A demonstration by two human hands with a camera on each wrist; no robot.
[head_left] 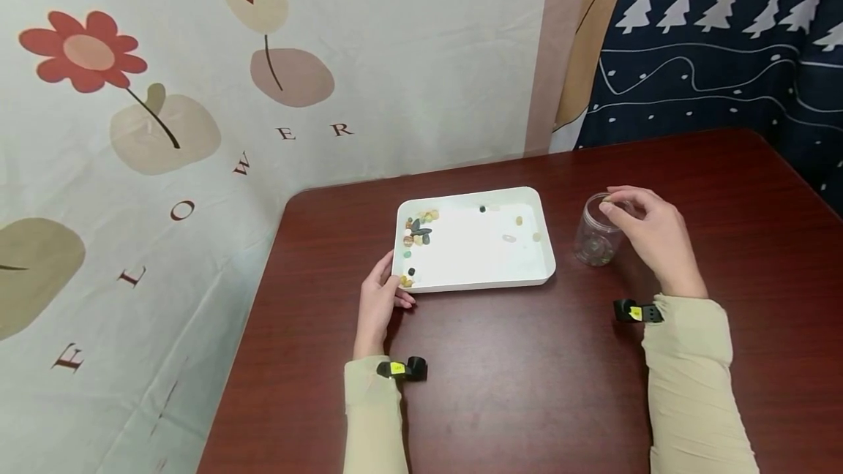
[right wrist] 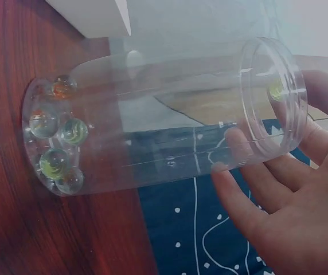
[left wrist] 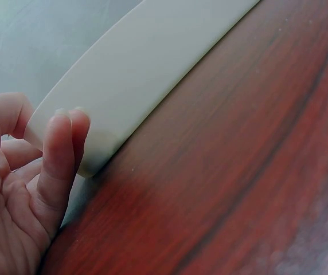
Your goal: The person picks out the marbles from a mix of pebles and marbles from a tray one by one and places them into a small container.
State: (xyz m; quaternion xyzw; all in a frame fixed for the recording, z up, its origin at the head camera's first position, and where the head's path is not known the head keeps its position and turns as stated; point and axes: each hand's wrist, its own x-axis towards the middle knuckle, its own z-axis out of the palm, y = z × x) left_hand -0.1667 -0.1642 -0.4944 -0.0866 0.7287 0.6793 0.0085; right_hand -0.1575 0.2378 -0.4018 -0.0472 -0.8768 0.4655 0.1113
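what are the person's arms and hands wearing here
Both arms wear long, snug, pale beige sleeves reaching the wrists. The hands are bare: left hand, right hand. Each wrist carries a small black device with a yellow sticker, the left wrist device and the right wrist device.

The tray (head_left: pixel 544 269) sits mid-tabletop (head_left: pixel 527 386), most marbles (head_left: pixel 418 231) gathered in its nine-o'clock end. The jar (head_left: pixel 596 236) stands just beside the tray at three o'clock, with marbles inside.
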